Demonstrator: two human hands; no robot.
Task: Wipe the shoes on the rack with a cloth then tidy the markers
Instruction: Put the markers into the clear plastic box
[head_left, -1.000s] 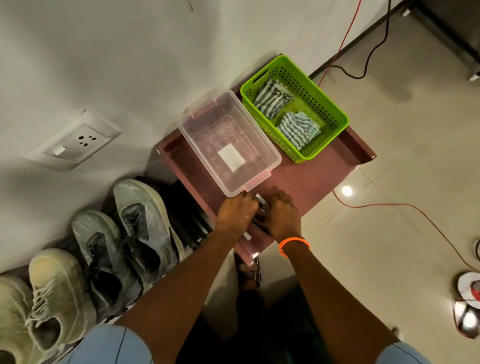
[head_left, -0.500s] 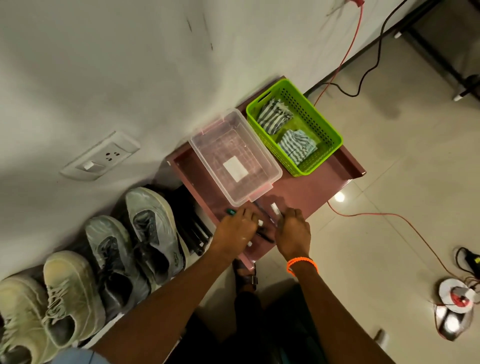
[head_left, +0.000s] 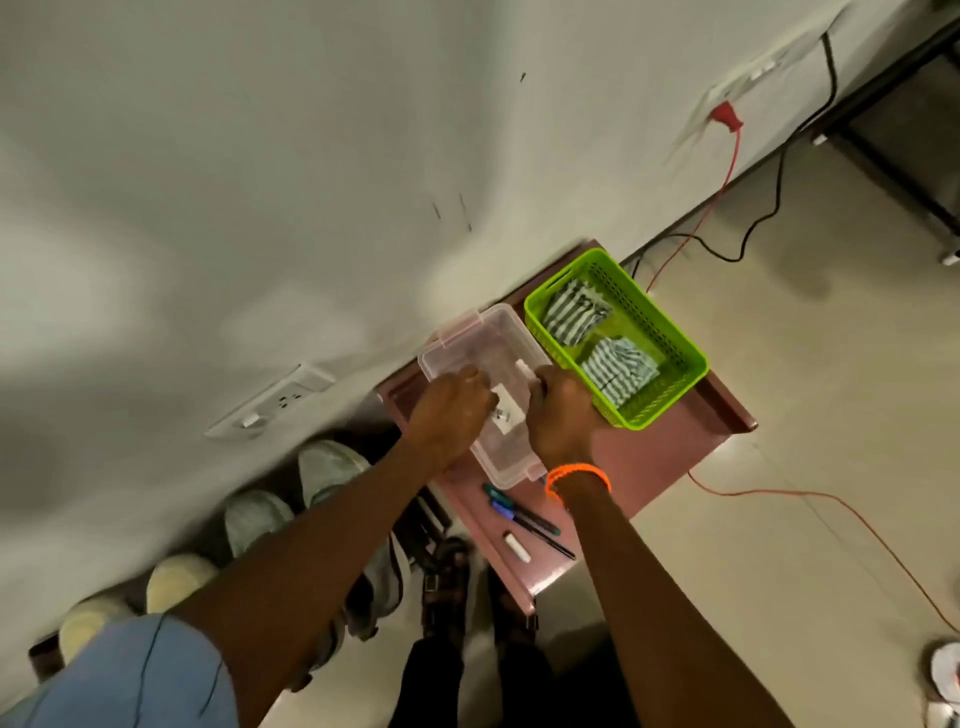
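My left hand (head_left: 451, 410) and my right hand (head_left: 558, 415) are both over the clear plastic box (head_left: 506, 470) on the pink table (head_left: 657, 457). A white marker (head_left: 523, 370) sticks out of my right hand's grip above the box. My left hand's fingers curl down into the box, and what they hold is hidden. A green and a blue marker (head_left: 506, 506), a thin black pen (head_left: 553, 543) and a white marker (head_left: 518, 548) lie on the table near its front edge. Grey shoes (head_left: 330, 467) and cream shoes (head_left: 176, 577) stand on the rack at the left.
A green basket (head_left: 672, 335) with two folded striped cloths (head_left: 618, 370) stands right of the box, touching it. A wall socket (head_left: 270, 400) is at the left. A red cable (head_left: 779, 496) trails over the floor at the right. My sandalled feet (head_left: 449, 587) stand below the table.
Both hands rose from the markers at the table's front edge to the clear box. The right hand now carries a white marker. The camera tilted up.
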